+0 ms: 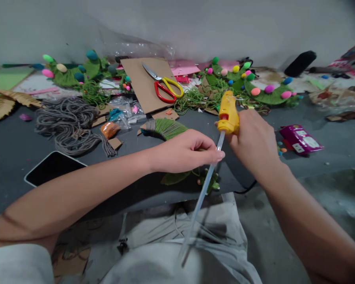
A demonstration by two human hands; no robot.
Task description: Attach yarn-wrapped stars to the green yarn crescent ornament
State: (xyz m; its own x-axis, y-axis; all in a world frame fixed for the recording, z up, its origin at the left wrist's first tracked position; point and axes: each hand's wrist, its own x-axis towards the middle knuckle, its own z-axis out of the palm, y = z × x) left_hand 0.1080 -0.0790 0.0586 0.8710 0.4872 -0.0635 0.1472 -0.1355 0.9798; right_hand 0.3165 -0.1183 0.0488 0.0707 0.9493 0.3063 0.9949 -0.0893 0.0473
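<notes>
My right hand [253, 140] is wrapped round a yellow hot glue gun [228, 112], its back end turned toward me. Out of that end runs a long translucent glue stick [205, 185], slanting down over my lap. My left hand [195, 149] pinches the stick between thumb and fingertips just behind the gun. Partly covered by my left hand, a curved piece wrapped in green and grey yarn [170, 129] lies on the table. Below the hand a green leaf shape [175, 178] and a small green piece with pale tips [212, 185] show near the table edge.
Red-and-yellow-handled scissors [165, 88] lie on a cardboard sheet [136, 85]. Grey cord [66, 122] and a phone [55, 167] are on the left. Green decorations with colored balls [269, 90] line the back. A purple packet [301, 140] sits at right; a black cable [247, 189] hangs by the edge.
</notes>
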